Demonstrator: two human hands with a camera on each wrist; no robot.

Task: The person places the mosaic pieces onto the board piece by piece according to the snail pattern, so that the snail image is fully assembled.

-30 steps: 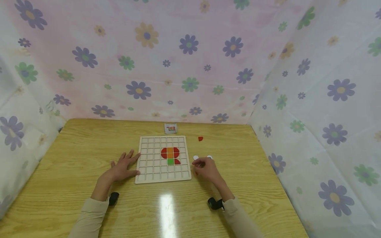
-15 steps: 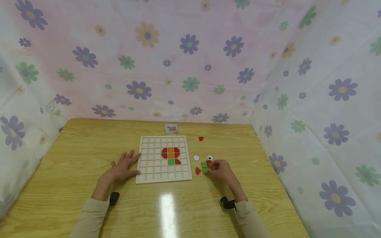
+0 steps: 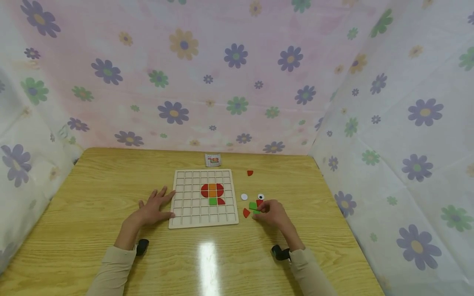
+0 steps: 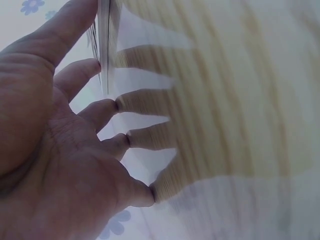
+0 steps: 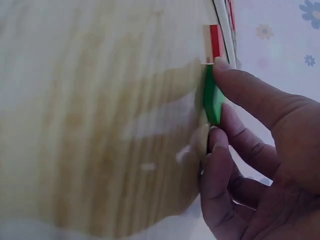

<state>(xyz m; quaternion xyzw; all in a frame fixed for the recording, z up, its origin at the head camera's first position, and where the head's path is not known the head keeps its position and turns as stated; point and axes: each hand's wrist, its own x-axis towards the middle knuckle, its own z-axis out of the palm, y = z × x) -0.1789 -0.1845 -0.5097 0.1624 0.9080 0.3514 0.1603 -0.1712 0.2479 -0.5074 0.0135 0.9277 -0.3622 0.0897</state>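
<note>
My left hand (image 3: 151, 210) lies with spread fingers, its thumb and fingertips against the left edge of the wooden grid board (image 3: 185, 209). Orange, red and green tiles sit in the board's grid. To the right of the board, my right hand (image 3: 273, 213) pinches a green square tile (image 3: 253, 205) between thumb and fingers; the tile looks slightly tilted. Part of another green tile (image 3: 256, 212) shows beneath the fingers. A red quarter-round tile (image 3: 246, 212) lies just left of this hand, and another red tile (image 3: 260, 202) is partly hidden by its fingers.
A white disc (image 3: 244, 197) and an eye disc (image 3: 261, 197) with a black dot lie beyond the right hand. Farther back is a red quarter-round tile (image 3: 250, 173). A small picture card (image 3: 212, 160) rests behind the board. Flowered cloth (image 3: 237, 82) hangs around the table.
My right hand moved right from beside the board, uncovering the red and green tiles, then closed on a green tile, which has shifted slightly. My left hand stayed still.
</note>
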